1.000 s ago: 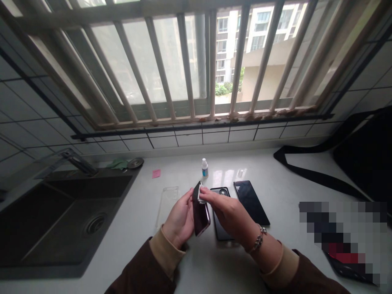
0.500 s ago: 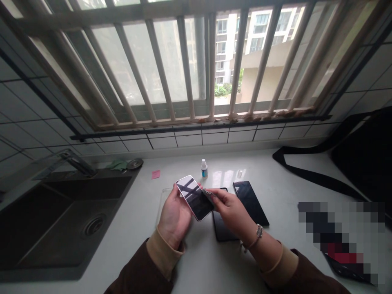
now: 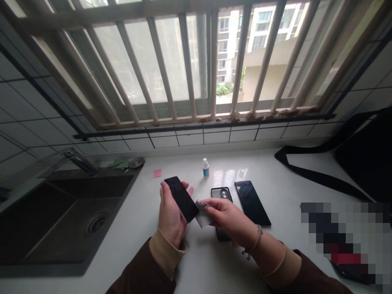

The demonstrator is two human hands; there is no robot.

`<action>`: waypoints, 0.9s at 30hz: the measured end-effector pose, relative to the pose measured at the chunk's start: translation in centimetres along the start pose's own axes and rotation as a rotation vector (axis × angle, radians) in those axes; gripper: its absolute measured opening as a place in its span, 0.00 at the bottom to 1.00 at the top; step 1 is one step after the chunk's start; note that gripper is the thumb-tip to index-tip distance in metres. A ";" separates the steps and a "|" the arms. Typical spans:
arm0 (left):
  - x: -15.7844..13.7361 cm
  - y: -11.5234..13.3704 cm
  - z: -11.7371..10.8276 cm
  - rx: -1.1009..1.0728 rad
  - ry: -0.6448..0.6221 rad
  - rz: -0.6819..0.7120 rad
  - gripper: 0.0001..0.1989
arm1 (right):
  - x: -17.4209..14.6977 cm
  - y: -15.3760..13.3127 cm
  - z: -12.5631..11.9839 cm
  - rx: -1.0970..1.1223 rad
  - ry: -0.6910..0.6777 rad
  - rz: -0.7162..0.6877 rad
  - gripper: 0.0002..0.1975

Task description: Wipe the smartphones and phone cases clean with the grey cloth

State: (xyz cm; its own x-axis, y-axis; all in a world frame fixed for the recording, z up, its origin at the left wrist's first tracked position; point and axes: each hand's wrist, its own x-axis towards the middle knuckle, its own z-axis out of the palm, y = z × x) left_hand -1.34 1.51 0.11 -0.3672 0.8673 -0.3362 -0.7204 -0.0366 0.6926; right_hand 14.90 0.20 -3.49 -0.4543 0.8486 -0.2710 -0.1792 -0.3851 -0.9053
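Observation:
In my left hand (image 3: pixel 172 214) lies a smartphone (image 3: pixel 181 199), its dark screen facing up and tilted, thumb along one long edge. My right hand (image 3: pixel 223 212) pinches a thin grey cloth (image 3: pixel 204 216), whose loose end hangs beside the phone's lower right corner. Whether the cloth touches the phone there I cannot tell. Under my right hand lies a black phone case (image 3: pixel 225 233) with camera cutouts, partly covered by the hand. Just right of it, a second dark phone (image 3: pixel 253 203) rests flat on the counter.
A small white bottle (image 3: pixel 205 168) stands behind my hands, with a pink paper slip (image 3: pixel 157 173) to its left. The dark sink (image 3: pixel 64 222) and faucet (image 3: pixel 80 161) are at left. A black strap (image 3: pixel 318 179) lies at right. Part of the lower right is pixelated.
The phone has moved left and turned, so the window reflection has gone from its screen. My right hand has shifted slightly left and lower, and more of the cloth and the black case shows.

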 end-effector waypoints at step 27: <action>-1.3 -0.6 0.2 0.092 -0.314 -0.517 0.28 | -1.2 -0.9 -0.9 -0.900 0.101 -0.984 0.24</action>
State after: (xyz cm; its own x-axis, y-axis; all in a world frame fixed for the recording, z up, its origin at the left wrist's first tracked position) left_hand -0.29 0.56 0.24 0.2175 0.8667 -0.4488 -0.6999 0.4590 0.5472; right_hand 16.40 -0.08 -2.62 -0.3959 0.6711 0.6268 0.2590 0.7365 -0.6249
